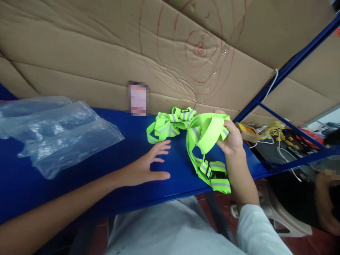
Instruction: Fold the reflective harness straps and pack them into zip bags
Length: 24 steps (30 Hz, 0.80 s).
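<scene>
My right hand (231, 136) is closed around a bundle of neon-yellow reflective straps (208, 132), which have grey stripes and black buckles. One strap end hangs down to the table's front edge, near my right forearm. A second tangled heap of the same reflective strap (170, 124) lies against the held bundle, toward the cardboard; I cannot tell whether they are joined. My left hand (148, 164) is open over the blue table (170, 187), fingers spread, just in front of that heap and holding nothing. My right fingertips are partly hidden behind the straps.
Clear plastic bags (58, 131) lie on the table's left side. A cardboard wall (106, 53) with red drawn rings rises behind, a blurred card (138, 99) against it. Blue metal bars (289, 67) stand at right. Beyond them are a cluttered dark table (268, 150), a person (324, 202) and a plastic stool (284, 216).
</scene>
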Each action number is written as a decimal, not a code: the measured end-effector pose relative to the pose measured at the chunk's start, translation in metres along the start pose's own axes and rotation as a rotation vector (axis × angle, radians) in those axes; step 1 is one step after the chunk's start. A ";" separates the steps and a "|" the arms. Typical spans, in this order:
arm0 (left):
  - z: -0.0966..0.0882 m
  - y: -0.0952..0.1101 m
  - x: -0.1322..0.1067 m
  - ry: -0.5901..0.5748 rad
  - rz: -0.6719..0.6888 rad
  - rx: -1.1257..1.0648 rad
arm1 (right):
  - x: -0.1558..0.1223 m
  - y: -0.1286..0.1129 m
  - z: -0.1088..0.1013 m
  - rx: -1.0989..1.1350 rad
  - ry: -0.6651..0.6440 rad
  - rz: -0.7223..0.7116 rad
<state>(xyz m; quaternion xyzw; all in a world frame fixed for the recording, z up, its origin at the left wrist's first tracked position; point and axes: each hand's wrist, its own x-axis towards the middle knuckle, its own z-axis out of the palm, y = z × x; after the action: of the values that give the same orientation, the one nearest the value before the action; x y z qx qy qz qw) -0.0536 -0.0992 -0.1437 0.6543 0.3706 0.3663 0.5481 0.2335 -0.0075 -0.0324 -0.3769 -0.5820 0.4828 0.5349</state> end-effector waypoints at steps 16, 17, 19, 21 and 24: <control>-0.011 0.029 0.002 0.072 -0.222 -0.483 | 0.033 -0.049 0.128 0.110 -0.027 -0.391; -0.014 0.033 0.001 0.059 -0.236 -0.547 | 0.038 -0.053 0.116 0.130 0.046 -0.404; -0.021 0.041 -0.003 -0.005 -0.277 -0.648 | 0.046 -0.052 0.089 0.162 0.183 -0.418; -0.027 0.047 -0.009 -0.138 -0.325 -0.700 | 0.051 -0.039 0.058 0.120 0.205 -0.372; -0.033 0.047 -0.015 -0.388 -0.413 -0.746 | 0.054 -0.002 0.012 -0.040 0.295 -0.359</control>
<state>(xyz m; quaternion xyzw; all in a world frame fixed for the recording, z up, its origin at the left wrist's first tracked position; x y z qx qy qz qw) -0.0855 -0.1040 -0.0944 0.3814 0.2267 0.2285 0.8666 0.2143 0.0417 -0.0165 -0.3444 -0.5648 0.3077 0.6839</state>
